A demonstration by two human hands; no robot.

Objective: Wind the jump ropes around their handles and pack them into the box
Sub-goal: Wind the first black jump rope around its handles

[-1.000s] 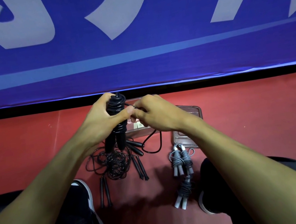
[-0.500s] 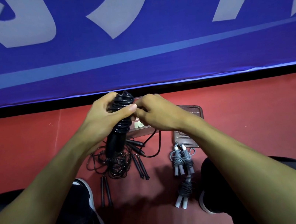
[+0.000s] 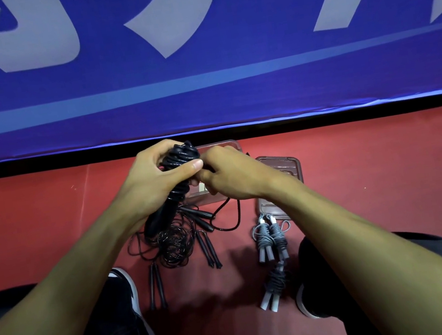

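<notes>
Hands (image 3: pixel 157 177) (image 3: pixel 233 177) around black jump rope (image 3: pixel 177 171)

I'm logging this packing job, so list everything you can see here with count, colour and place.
Black jump rope being wound: one, black, held in both hands above the box.
Loose black ropes: tangled pile, count unclear, on the red floor below the hands.
Wound grey ropes: two bundles, grey, right of the pile; the second nearer the person.
Box: one, clear brownish, behind the hands.
Lid: one, same tint, right of the box.
Banner: blue with pale lettering, background.
Shoes: two, black, white soles.
Left hand: grips the wound handles.
Right hand: pinches the rope.
</notes>
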